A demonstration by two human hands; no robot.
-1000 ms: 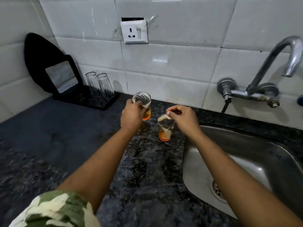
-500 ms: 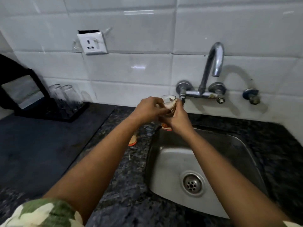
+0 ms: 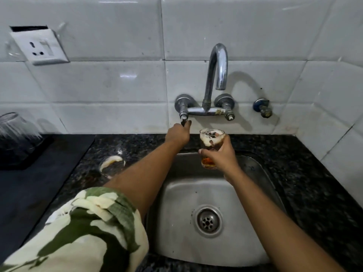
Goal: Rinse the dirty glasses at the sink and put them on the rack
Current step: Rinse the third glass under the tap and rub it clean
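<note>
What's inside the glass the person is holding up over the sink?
The glass in the right hand has a little orange-brown liquid at its bottom and whitish froth stuck up near the rim. Fingers cover part of the middle, so that bit stays hidden.

Dark speckled countertop [image 3: 306, 173] with inset sink [image 3: 180, 222], dirty glass [image 3: 112, 165], rack [image 3: 21, 154].

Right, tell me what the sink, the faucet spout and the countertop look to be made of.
Sink: brushed stainless steel by its look, dull grey sheen with soft reflections.
Faucet spout: polished chrome-like metal, bright mirror highlights.
Countertop: likely polished granite, black with pale speckles and a slight gloss.
</note>
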